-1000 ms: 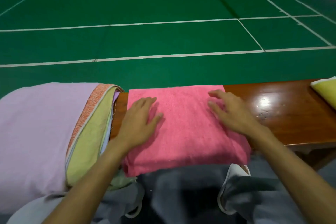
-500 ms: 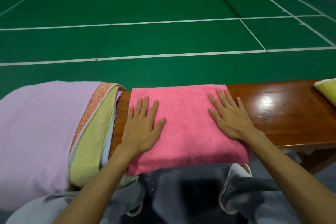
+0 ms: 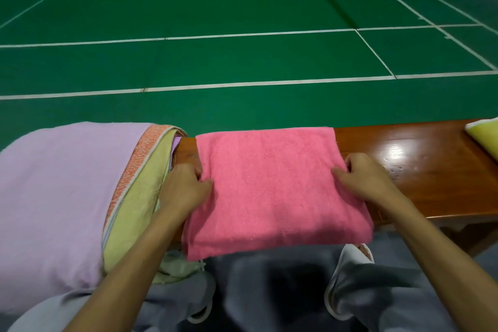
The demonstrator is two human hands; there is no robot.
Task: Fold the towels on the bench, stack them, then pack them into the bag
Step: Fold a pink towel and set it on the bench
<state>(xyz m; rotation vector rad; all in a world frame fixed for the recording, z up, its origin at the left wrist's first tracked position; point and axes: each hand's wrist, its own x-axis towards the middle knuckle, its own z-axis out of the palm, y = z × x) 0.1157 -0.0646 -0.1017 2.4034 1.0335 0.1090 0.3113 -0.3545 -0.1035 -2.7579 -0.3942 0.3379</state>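
Left hand (image 3: 186, 186): fingers curled over the left side edge of the folded pink terry towel (image 3: 272, 191), thumb lying on top of the cloth. It is grasping that edge.
Right hand (image 3: 363, 178): same grasp on the right side edge, fingertips tucked out of sight at the fold and thumb pointing inward on the top face.

The folded pink terry towel lies flat between the two hands on the glossy brown wooden tabletop (image 3: 436, 170). Its near edge overhangs the front of the tabletop, toward the person.

Outward of the left hand, just beside its knuckles, is a pile of unfolded cloths:
- a yellow-green towel (image 3: 134, 213) next to the hand
- an orange patterned band (image 3: 141, 163) along its edge
- a large lilac cloth (image 3: 54, 183) draped over the rest

How many pieces are in the pile cannot be told.

Outward of the right hand there is bare tabletop with a light glare. Well apart, at the frame edge, is a pale yellow fabric piece with a white border (image 3: 486, 139); what it is cannot be told.

Below both forearms are the person's grey trousers (image 3: 242, 272). Beyond the hands is a green court floor with white lines (image 3: 242, 62).
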